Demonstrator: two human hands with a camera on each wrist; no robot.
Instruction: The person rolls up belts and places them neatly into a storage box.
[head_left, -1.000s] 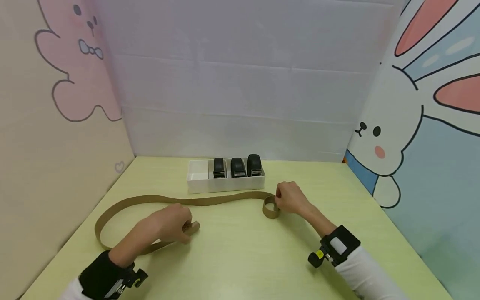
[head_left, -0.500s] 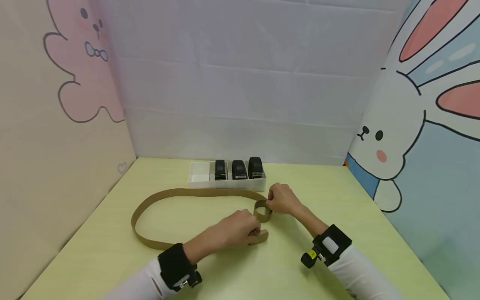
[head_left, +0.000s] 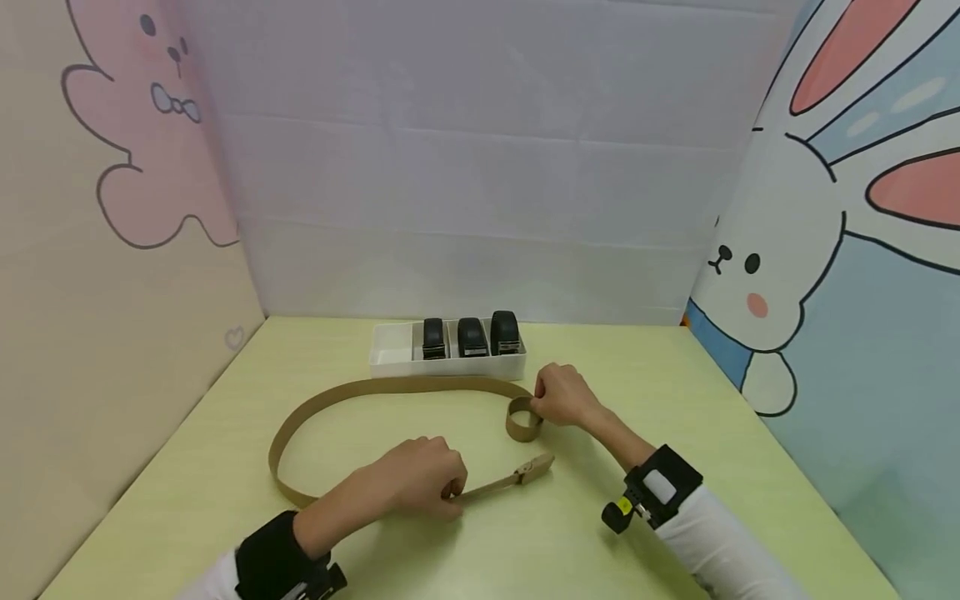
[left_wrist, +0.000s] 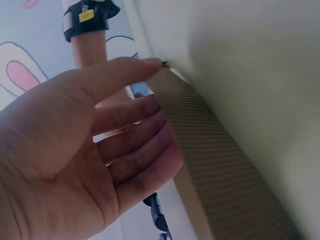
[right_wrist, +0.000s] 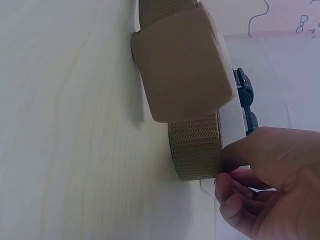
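Note:
A tan webbing belt (head_left: 397,385) stands on its edge in a wide curve on the table. Its far end is rolled into a small coil (head_left: 522,421), which my right hand (head_left: 567,396) pinches at the side. Nearer to me, my left hand (head_left: 420,477) holds the strap a little behind the tan buckle (head_left: 534,468), which points right. In the left wrist view, thumb and fingertips (left_wrist: 172,160) lie along the ribbed strap. The buckle looms large in the right wrist view, partly covering the coil behind it.
A white divided tray (head_left: 393,368) stands behind the belt. Several compartments show, with three black rolled belts (head_left: 472,337) in them. Pale yellow tabletop (head_left: 637,358) surrounds this, with walls at the back and both sides.
My left hand first swung right with the belt's buckle end, then slid back left along the strap, exposing the buckle. My right hand stayed at the coil.

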